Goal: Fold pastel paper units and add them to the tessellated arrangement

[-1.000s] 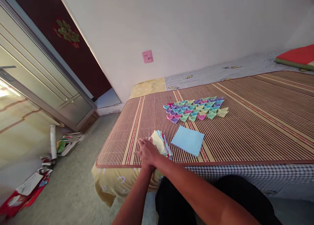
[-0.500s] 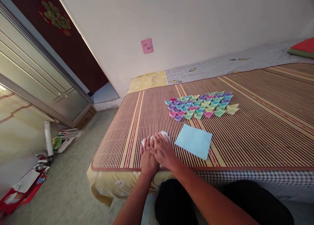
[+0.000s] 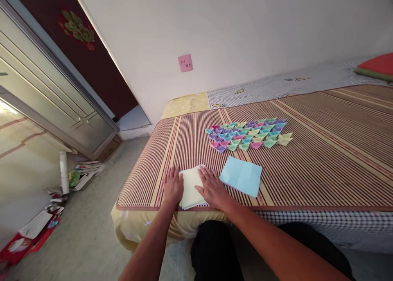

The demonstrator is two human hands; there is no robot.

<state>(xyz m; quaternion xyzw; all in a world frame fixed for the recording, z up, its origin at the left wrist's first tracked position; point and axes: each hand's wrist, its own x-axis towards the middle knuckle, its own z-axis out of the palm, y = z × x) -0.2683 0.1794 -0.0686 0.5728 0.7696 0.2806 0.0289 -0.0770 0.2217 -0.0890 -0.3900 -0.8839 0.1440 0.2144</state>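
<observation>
Both my forearms reach forward over the bed's near edge, palms down. My left hand (image 3: 173, 185) lies flat against the left side of the pale yellow paper stack (image 3: 190, 187), and my right hand (image 3: 211, 187) presses on its right side. Each grip is spread flat and pinches nothing. The stack lies between them at the near edge of the mat (image 3: 307, 170), beside a blue sheet (image 3: 241, 175).

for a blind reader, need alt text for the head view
The left hand and right hand lie flat at the sides of a pale yellow paper stack on a striped mat. A blue sheet lies beside it, colourful folded papers beyond.
</observation>
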